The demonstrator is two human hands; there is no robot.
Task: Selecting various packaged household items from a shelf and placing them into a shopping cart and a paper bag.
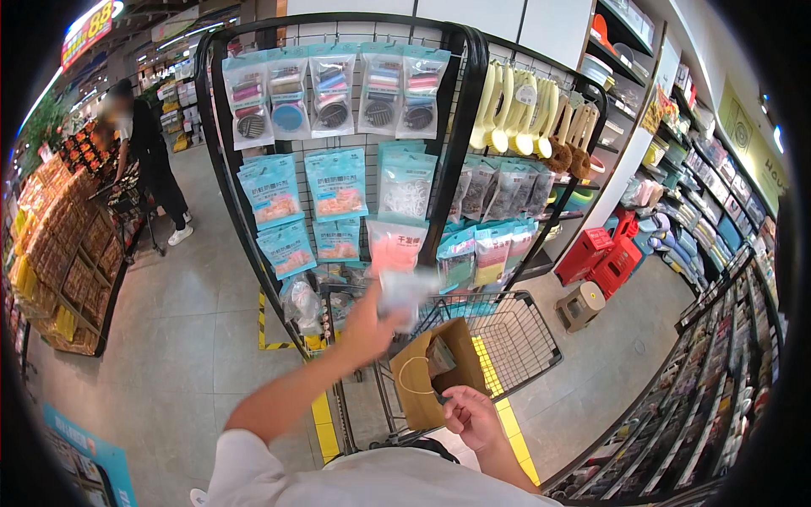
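Note:
My left hand [374, 323] is stretched forward over the cart, shut on a small whitish pack [408, 291] blurred by motion. Just behind the pack hangs a bag with a pink dry-hair cap [394, 244] on the wire display rack [466, 146]. A brown paper bag [415, 402] with a cord handle stands in the metal shopping cart [526, 339], its top gaping. Inside it a packaged item [441, 356] shows. At the bag's near right edge is my right hand [472, 415], fingers curled; whether they grip the bag is unclear.
Sewing kits [332, 95], mothproof packets [336, 184] and pale yellow brushes [513, 114] hang on the rack. A beige stool [580, 307] and red plastic stools [614, 263] stand right. Long shelving [703, 386] lines the right side. A person [155, 152] with a cart stands far left.

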